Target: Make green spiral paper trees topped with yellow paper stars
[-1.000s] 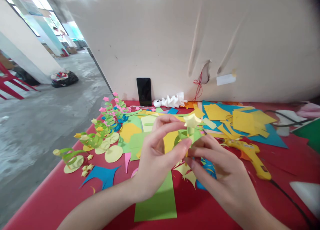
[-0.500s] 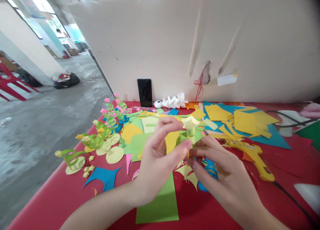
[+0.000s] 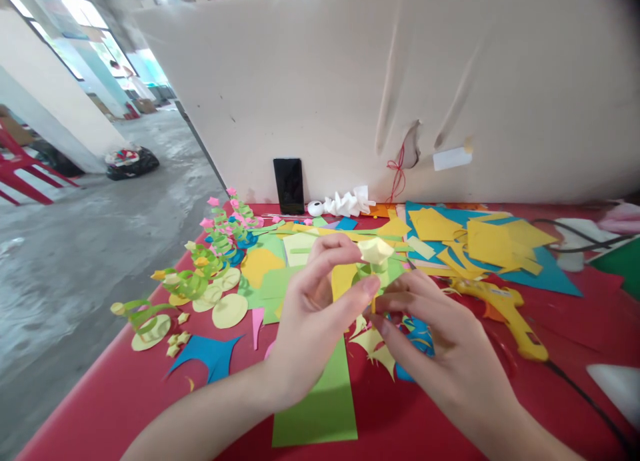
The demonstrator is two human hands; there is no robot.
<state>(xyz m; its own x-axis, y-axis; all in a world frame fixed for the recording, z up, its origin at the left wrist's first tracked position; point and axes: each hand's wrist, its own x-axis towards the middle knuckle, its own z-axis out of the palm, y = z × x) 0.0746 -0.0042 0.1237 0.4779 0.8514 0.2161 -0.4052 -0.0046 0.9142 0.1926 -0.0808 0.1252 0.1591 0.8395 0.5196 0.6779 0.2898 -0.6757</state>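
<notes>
Between my hands is a small paper flower (image 3: pixel 376 251), with a pale yellow star on top and green curled paper below it. My left hand (image 3: pixel 313 327) pinches it between thumb and fingers just under the star. My right hand (image 3: pixel 440 341) is closed at its lower end, thumb and fingertips around a thin yellow strip or stem; the exact hold is partly hidden. Below the hands lies a light green paper sheet (image 3: pixel 317 414). Pale yellow paper scraps (image 3: pixel 375 347) and a blue piece (image 3: pixel 420 337) show beside my right fingers.
Finished curled paper flowers (image 3: pixel 195 281) stand at the left, near folded stars (image 3: pixel 175 344) and a blue scrap (image 3: pixel 207 357). A yellow glue gun (image 3: pixel 510 314) with a cord lies right. A phone (image 3: pixel 289 186) leans on the board (image 3: pixel 300 81). Yellow paper (image 3: pixel 490 244) is piled back right.
The star has tipped and dropped slightly to the left, its face now seen more edge-on. Both hands have barely shifted and keep their hold.
</notes>
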